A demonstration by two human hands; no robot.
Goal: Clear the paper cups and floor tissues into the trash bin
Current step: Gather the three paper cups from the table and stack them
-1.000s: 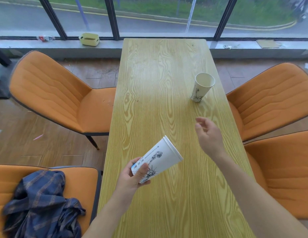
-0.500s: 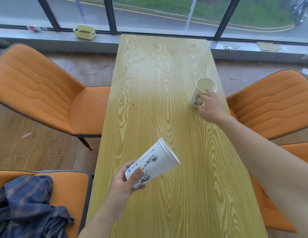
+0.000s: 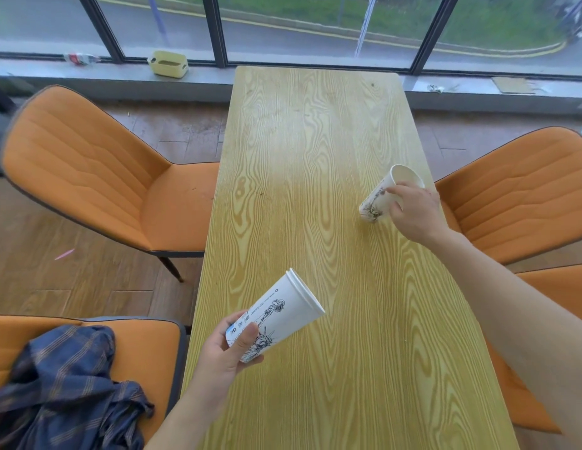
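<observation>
My left hand grips a stack of white printed paper cups by its base, tilted with the rims pointing up and right over the near part of the wooden table. Near the table's right edge my right hand is closed around a single white paper cup. That cup leans with its mouth up and its base just at the tabletop. No trash bin or floor tissue shows in this view.
Orange chairs stand on both sides: one at left, two at right. A blue plaid cloth lies on the near left chair. A yellow box sits on the window sill. A small pink scrap lies on the floor.
My right hand reached forward to the single cup, closed on it and tilted it. The left hand kept the cup stack in about the same place.
</observation>
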